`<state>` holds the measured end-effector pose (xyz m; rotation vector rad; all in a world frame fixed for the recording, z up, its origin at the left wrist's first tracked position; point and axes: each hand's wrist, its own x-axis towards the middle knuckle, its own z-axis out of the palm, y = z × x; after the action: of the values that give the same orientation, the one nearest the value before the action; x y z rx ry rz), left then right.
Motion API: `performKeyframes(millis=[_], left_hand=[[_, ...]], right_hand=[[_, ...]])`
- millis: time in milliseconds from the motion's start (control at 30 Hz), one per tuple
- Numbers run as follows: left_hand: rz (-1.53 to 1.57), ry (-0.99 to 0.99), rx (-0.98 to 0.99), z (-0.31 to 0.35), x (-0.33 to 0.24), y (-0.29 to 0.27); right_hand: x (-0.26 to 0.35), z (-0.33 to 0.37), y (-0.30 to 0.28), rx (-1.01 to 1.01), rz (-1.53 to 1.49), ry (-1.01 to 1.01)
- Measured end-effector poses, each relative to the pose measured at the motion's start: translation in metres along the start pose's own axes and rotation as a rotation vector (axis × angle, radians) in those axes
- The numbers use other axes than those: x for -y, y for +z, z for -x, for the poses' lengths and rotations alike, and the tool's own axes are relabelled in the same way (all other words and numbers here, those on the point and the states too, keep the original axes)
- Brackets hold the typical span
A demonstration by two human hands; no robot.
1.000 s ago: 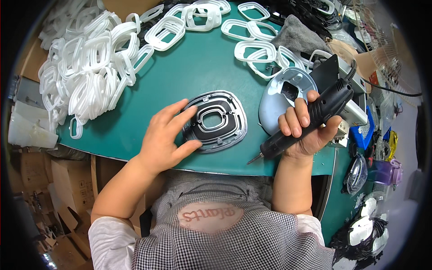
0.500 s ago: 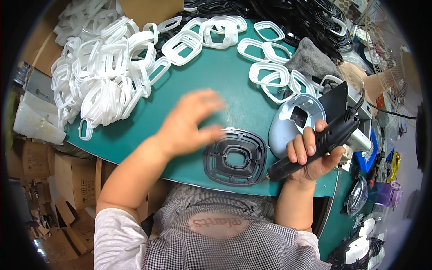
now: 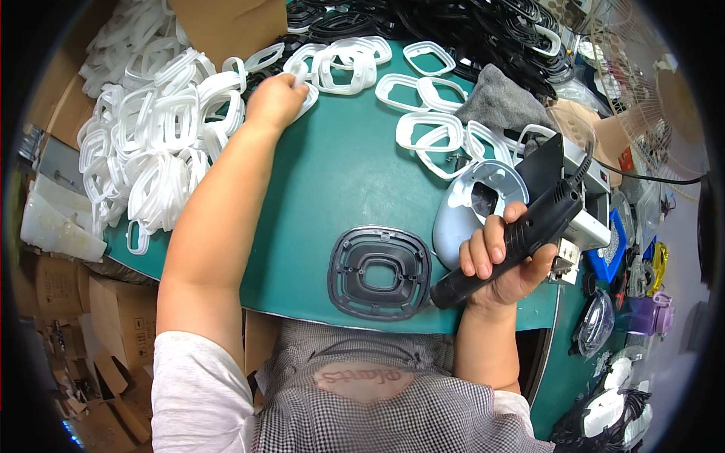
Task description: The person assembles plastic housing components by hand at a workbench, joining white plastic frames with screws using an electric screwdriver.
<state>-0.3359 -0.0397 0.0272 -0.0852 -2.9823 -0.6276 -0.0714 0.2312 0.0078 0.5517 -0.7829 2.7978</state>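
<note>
Black electric screwdriver [image 3: 535,229] clamped in right grip [image 3: 504,278]; left grip [image 3: 275,103] closed on white frame [image 3: 310,97]

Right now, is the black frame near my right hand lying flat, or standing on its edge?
It lies flat: the black frame shows its broad face upward, with green table around it and through its central opening.
</note>
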Motion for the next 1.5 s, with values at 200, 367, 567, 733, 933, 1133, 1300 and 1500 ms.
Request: performKeyframes(millis=[200,367,567,733,933,1133,1300,1500], left_hand=[[1.160,0.109,0.340,0.046,-0.009,-0.050],[1.321,0.029,0.551,0.099,-0.008,-0.063],[1.262,-0.162,0.677,0.140,-0.012,-0.038],[1.224,-0.201,0.809,0.156,-0.018,-0.022],[1.311,-0.211,0.791,0.185,-0.039,-0.021],[1.606,-0.260,0.515,0.224,-0.039,-0.011],[1.397,-0.100,0.418,0.270,-0.040,-0.005],[1.277,0.106,0.539,0.314,-0.043,-0.006]], right_hand=[[0.004,0.006,-0.003,-0.007,-0.024,-0.014],[0.006,0.004,-0.006,0.034,-0.077,0.001],[0.005,0.002,-0.010,0.031,-0.100,0.015],[0.005,0.000,-0.013,0.069,-0.127,0.048],[0.008,0.004,-0.014,0.052,-0.135,0.027],[0.007,0.004,-0.015,0.083,-0.164,0.023],[0.009,0.003,-0.014,0.036,-0.150,0.026],[0.008,0.002,-0.017,0.040,-0.142,0.029]])
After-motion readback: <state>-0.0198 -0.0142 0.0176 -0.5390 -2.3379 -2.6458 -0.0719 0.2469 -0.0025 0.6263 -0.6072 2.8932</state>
